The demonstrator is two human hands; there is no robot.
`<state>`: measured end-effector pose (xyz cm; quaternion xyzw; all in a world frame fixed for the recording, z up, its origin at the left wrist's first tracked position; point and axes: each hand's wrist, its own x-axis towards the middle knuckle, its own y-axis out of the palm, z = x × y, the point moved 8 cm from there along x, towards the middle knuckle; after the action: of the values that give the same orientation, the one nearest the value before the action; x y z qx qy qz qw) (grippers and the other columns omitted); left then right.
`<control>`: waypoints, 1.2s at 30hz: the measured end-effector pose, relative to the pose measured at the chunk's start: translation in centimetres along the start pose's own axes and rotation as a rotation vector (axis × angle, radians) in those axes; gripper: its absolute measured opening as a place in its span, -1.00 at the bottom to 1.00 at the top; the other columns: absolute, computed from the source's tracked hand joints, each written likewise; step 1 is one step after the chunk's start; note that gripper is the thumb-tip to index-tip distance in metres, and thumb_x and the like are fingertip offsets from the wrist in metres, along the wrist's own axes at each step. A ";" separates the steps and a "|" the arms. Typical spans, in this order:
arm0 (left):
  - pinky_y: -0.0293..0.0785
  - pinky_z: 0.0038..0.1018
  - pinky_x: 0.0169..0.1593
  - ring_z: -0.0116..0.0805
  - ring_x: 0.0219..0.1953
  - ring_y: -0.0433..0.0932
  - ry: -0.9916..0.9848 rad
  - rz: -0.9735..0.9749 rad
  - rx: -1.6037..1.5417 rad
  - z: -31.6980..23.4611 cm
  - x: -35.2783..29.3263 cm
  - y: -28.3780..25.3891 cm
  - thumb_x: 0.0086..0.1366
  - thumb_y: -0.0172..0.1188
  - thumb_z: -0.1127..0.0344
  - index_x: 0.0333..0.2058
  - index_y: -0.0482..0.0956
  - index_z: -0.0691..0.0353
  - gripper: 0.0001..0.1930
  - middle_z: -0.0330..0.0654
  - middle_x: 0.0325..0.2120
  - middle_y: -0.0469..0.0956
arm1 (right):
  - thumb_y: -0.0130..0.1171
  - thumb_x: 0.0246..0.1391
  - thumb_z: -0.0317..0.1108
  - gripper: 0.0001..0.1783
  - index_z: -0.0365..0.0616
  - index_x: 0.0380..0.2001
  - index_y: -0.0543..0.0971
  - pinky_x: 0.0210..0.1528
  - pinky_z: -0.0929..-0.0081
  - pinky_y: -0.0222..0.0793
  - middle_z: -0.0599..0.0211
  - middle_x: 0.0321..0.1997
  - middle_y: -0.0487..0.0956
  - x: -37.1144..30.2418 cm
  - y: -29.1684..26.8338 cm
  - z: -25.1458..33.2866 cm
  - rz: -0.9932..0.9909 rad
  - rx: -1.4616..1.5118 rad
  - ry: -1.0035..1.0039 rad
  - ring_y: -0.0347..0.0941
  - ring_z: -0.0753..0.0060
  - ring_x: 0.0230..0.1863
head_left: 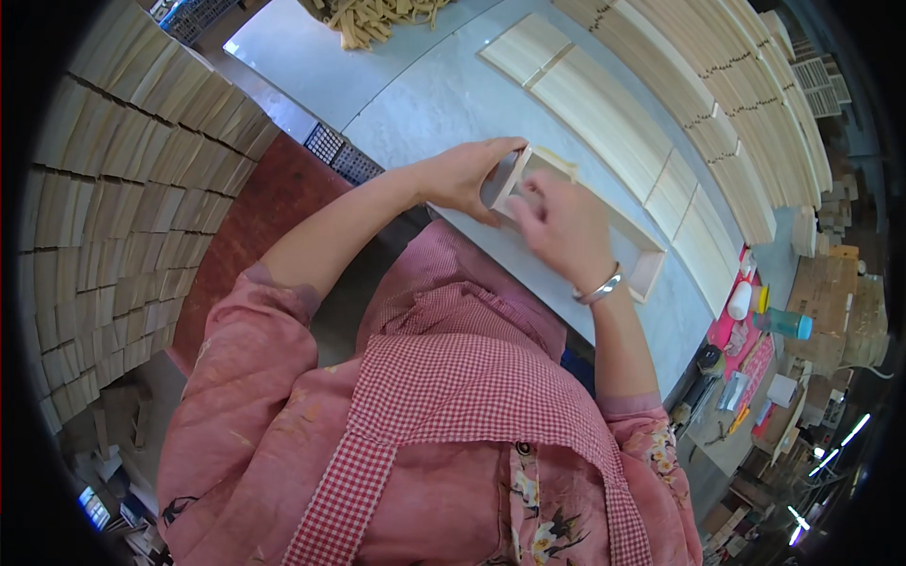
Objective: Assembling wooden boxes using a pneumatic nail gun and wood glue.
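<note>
A long, shallow wooden frame [649, 274] of pale wood lies at a slant on the grey table, near its front edge. My left hand [462, 179] grips the frame's left end, thumb on the near side and fingers on the far side. Just inside that end is my right hand [564, 222], its fingers curled and blurred by motion. Whatever they may pinch is hidden. A thin yellowish strip [563, 162] shows at the frame's far side, beyond the right hand.
Pale boards [604, 113] lie in rows behind the frame, with stacked wooden pieces [698, 66] farther back. A heap of tan strips [373, 19] sits at the far left. Wood stacks [123, 198] rise at left. A turquoise bottle [788, 324] and tools lie at right.
</note>
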<state>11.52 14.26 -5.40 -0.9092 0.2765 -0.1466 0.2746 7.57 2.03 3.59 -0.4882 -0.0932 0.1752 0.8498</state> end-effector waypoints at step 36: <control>0.18 -0.21 0.19 -0.11 -0.02 0.43 -0.026 0.078 0.387 -1.4 0.8 0.5 -0.19 0.53 -0.01 0.34 0.22 0.11 0.08 -0.13 0.08 0.51 | 0.16 0.01 -0.67 -0.39 -0.21 0.19 0.40 -0.01 0.45 0.44 0.24 0.04 0.51 -19.5 -2.4 -23.0 -0.519 0.445 0.326 0.47 0.35 -0.10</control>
<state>11.33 12.84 -4.50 -0.8298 0.2747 -0.1743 0.4535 -2.35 -24.96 -5.73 -0.2732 -0.0368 -0.1100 0.9549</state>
